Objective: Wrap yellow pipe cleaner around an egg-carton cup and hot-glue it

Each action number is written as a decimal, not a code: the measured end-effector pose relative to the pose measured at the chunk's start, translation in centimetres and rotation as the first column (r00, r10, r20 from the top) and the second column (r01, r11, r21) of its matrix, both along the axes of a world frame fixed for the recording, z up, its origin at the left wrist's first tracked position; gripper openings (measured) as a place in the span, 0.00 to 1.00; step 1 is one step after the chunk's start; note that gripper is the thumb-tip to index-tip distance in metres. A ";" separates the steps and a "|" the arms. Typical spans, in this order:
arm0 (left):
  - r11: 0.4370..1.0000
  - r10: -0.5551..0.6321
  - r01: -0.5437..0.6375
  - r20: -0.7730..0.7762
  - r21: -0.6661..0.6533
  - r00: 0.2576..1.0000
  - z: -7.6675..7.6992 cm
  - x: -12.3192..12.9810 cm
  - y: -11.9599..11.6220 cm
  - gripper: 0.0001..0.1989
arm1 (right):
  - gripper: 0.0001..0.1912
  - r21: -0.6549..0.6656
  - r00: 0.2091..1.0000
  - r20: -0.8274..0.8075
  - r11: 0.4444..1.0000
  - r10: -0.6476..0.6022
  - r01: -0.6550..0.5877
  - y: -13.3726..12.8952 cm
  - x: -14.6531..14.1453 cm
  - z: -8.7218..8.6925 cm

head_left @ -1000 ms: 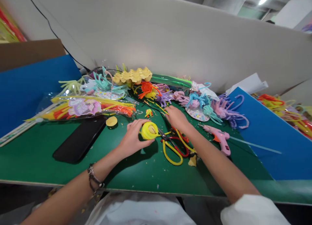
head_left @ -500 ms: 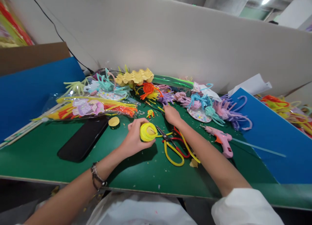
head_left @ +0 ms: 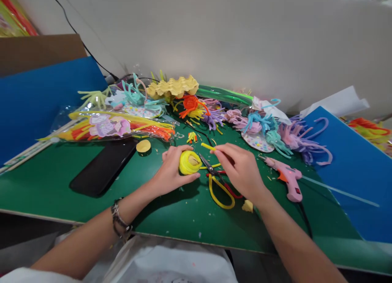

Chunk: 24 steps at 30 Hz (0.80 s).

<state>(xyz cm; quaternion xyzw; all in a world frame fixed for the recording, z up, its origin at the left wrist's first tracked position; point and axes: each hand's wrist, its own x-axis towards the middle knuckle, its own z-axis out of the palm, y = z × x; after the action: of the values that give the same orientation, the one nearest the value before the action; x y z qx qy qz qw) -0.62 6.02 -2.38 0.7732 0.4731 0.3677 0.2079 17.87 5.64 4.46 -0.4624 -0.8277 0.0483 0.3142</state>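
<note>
My left hand (head_left: 170, 166) is closed around a cup-like piece wrapped in fuzzy yellow pipe cleaner (head_left: 187, 165), its hollow tan inside turned toward me. Between thumb and fingertips, my right hand (head_left: 241, 168) pinches a yellow pipe cleaner (head_left: 208, 146), whose short free end points left above the table. Scissors (head_left: 222, 196) with yellow and red loops lie partly open between the hands, blades toward the yellow cup. Another yellow pipe cleaner piece (head_left: 215, 166) lies across the table behind the blades. A small pile of yellow and orange snippets (head_left: 192, 137) sits just beyond.
A pink glue gun (head_left: 286, 174) lies at right, before a blue panel (head_left: 346, 168). At left are a black phone (head_left: 104, 168), a tan paper cup piece (head_left: 143, 146) and a bag of pipe cleaners (head_left: 122, 128). An egg carton (head_left: 173, 87) tops the pile at the back.
My right hand has drawn back toward me and to the right from the far side of the scissors, with the yellow pipe cleaner. The left hand keeps its hold; the view has tilted down slightly.
</note>
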 end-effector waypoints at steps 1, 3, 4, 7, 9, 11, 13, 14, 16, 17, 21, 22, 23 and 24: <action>1.000 -0.004 0.004 -0.004 0.006 1.000 0.1 0.0 0.0 0.24 | 0.11 0.031 1.000 0.002 0.999 0.020 -0.020 -0.7 -0.1 -0.2; 1.000 -0.007 0.007 -0.018 -0.003 1.000 0.4 0.0 0.0 0.24 | 0.11 0.052 0.999 0.040 0.998 0.025 -0.027 -1.8 -0.4 -0.5; 1.000 -0.009 0.009 -0.026 -0.011 1.000 0.6 0.0 -0.1 0.23 | 0.11 0.059 0.998 0.057 0.998 0.023 -0.026 -2.1 -0.6 -0.7; 1.000 -0.017 0.016 -0.049 -0.022 0.999 0.9 0.0 0.0 0.23 | 0.10 0.117 0.996 0.087 0.992 0.035 -0.045 -2.5 -1.1 -1.2; 1.000 -0.021 0.021 -0.057 -0.011 0.998 0.9 -0.1 0.0 0.23 | 0.10 0.185 0.994 0.099 0.981 0.049 -0.067 -2.5 -1.2 -1.6; 1.000 -0.025 0.025 -0.060 0.000 0.998 0.8 -0.1 0.0 0.23 | 0.10 0.241 0.993 0.109 0.968 0.052 -0.077 -2.5 -1.3 -1.9; 1.000 -0.026 0.026 -0.061 0.012 0.998 0.7 0.0 0.0 0.23 | 0.10 0.268 0.992 0.118 0.960 0.048 -0.078 -2.5 -1.3 -2.3; 0.999 -0.028 0.029 -0.062 0.017 0.998 0.7 0.0 0.0 0.23 | 0.10 0.274 0.992 0.122 0.959 0.043 -0.075 -2.5 -1.3 -2.4; 0.999 -0.030 0.032 -0.062 0.033 0.998 0.5 0.0 0.0 0.23 | 0.10 0.277 0.992 0.124 0.958 0.035 -0.068 -2.5 -1.4 -2.6; 0.998 -0.032 0.034 -0.062 0.043 0.998 0.4 0.0 0.1 0.23 | 0.11 0.279 0.992 0.123 0.958 0.031 -0.065 -2.4 -1.5 -2.7; 0.996 -0.043 0.048 -0.067 0.075 0.997 0.0 -0.1 0.1 0.23 | 0.12 0.265 0.991 0.133 0.962 0.023 -0.058 -2.4 -1.6 -2.8; 0.996 -0.047 0.052 -0.071 0.075 0.996 -0.1 -0.1 0.1 0.23 | 0.13 0.258 0.990 0.138 0.965 0.021 -0.056 -2.5 -1.6 -2.7; 0.996 -0.048 0.053 -0.073 0.074 0.996 -0.1 -0.1 0.1 0.23 | 0.13 0.249 0.990 0.143 0.967 0.019 -0.055 -2.5 -1.7 -2.7; 0.996 -0.048 0.054 -0.074 0.073 0.996 -0.1 -0.1 0.1 0.23 | 0.13 0.244 0.989 0.146 0.968 0.018 -0.054 -2.5 -1.7 -2.7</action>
<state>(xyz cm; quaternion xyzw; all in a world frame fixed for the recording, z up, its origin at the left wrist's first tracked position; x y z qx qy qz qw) -0.74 6.15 -2.48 0.8050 0.4463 0.3516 0.1711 16.21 3.12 1.74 -0.4069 -0.8559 -0.0826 0.3082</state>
